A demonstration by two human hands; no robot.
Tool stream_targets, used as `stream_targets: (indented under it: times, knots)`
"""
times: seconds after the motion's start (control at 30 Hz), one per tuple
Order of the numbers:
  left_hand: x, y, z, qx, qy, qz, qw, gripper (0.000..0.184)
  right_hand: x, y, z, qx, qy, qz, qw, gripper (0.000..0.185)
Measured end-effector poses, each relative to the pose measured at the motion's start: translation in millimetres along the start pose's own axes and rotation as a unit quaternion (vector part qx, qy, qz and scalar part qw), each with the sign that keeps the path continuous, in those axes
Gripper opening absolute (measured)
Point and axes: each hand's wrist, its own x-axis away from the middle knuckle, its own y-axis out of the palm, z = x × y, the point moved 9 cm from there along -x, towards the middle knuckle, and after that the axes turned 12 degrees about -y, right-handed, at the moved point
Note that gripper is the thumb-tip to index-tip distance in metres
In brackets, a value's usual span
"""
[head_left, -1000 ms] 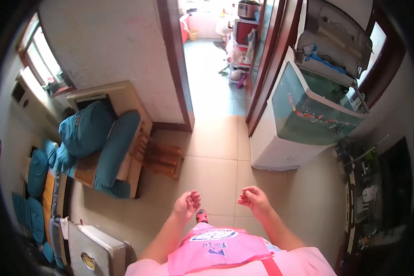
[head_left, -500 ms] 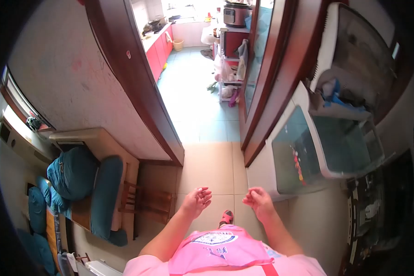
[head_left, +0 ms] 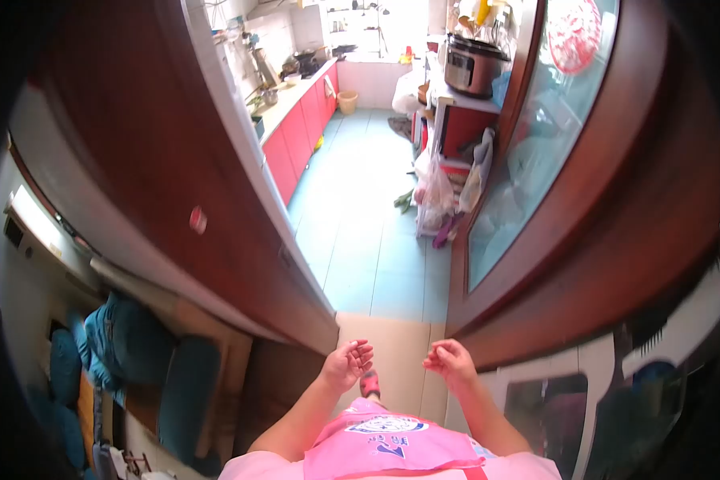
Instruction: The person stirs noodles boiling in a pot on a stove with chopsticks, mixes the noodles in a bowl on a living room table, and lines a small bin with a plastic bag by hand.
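Note:
My left hand (head_left: 348, 366) is raised in front of my body, palm turned inward, fingers loosely bent and apart, with nothing in it. Level with it on the other side, my right hand (head_left: 450, 362) is also empty, its fingers slightly curled and apart. Neither hand touches anything. Below them is a pink apron (head_left: 392, 444) with a printed badge, and one foot in a pink shoe (head_left: 370, 384) shows on the beige floor. The brown door frame (head_left: 312, 312) stands nearest my left hand; the sliding glass door (head_left: 528, 144) is beyond my right.
Ahead, blue floor tiles (head_left: 352, 264) run between red cabinets (head_left: 284, 164) and a shelf carrying a pressure cooker (head_left: 470, 68). Plastic bags (head_left: 436, 192) hang there. A bin (head_left: 347, 102) stands at the back. Teal cushions (head_left: 188, 392) are at left, a glass-sided cabinet (head_left: 548, 412) at lower right.
I have moved forward to the doorway; the frame and kitchen look closer, and the seat and glass-sided cabinet have slid back and down. My hands stay empty in much the same pose.

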Motion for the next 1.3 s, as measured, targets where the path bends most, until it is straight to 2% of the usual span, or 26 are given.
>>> stream_targets:
  times: [0.1, 0.23, 0.37, 0.43, 0.63, 0.73, 0.97, 1.1, 1.23, 1.3]
  knots:
    - [-75, 38, 72, -0.011, -0.025, 0.011, 1.0, 0.023, -84, -2, -26, 0.011, 0.006, 0.034, 0.999, 0.013]
    - [-161, 114, 161, -0.083, -0.042, -0.008, 0.996, 0.024, -188, 1, -71, -0.003, -0.043, 0.071, 0.997, 0.013]
    - [-243, 170, 229, -0.08, -0.058, -0.072, 0.993, 0.024, -289, -14, -85, -0.022, -0.042, 0.083, 0.995, 0.013]
    - [-283, 182, 268, -0.076, -0.046, -0.044, 0.995, 0.024, -350, -17, -96, -0.023, -0.035, 0.08, 0.996, 0.014]
    - [-375, 195, 412, -0.007, -0.015, 0.024, 1.0, 0.023, -564, 5, -125, 0.0, 0.021, 0.018, 1.0, 0.014]
    - [-400, 194, 487, 0.054, 0.043, 0.018, 0.997, 0.02, -654, 36, -126, 0.037, 0.06, -0.047, 0.996, 0.016]
    - [-483, 142, 677, 0.112, 0.11, 0.072, 0.985, 0.021, -870, 100, -114, 0.015, 0.06, -0.104, 0.993, 0.015]
    - [-568, 121, 813, 0.114, 0.136, 0.055, 0.983, 0.021, -1014, 117, -88, 0.035, 0.055, -0.083, 0.994, 0.015]
    - [-652, 159, 943, 0.08, 0.087, 0.056, 0.991, 0.021, -1143, 138, -87, 0.018, 0.074, -0.022, 0.997, 0.015]
    - [-686, 184, 1004, 0.05, 0.077, 0.049, 0.995, 0.02, -1206, 156, -107, 0.047, 0.042, 0.007, 0.998, 0.015]
